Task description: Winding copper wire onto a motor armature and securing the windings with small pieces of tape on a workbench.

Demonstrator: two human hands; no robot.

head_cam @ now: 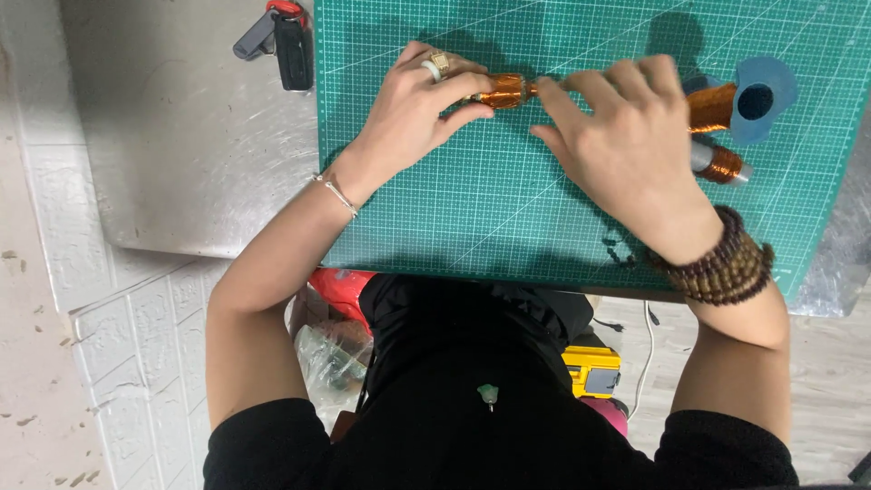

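On the metal desk [181,163], at 11 o'clock: black key fob [292,45]. Green cutting mat [508,218] at 12 o'clock. Left hand [413,109], ringed, closed around small copper coil [508,90]. Right hand [626,145] at 1 o'clock, fingertips apparently pinching the coil's other end. At 2 o'clock: copper wire spool [717,104] with blue flange, second smaller coil [723,165] just below.

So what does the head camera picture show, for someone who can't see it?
Two bare hands, left hand and right hand, pinch a small copper wire coil over a green cutting mat. Two more copper wire spools lie on the mat beside the right hand, and a black key fob sits on the metal table.
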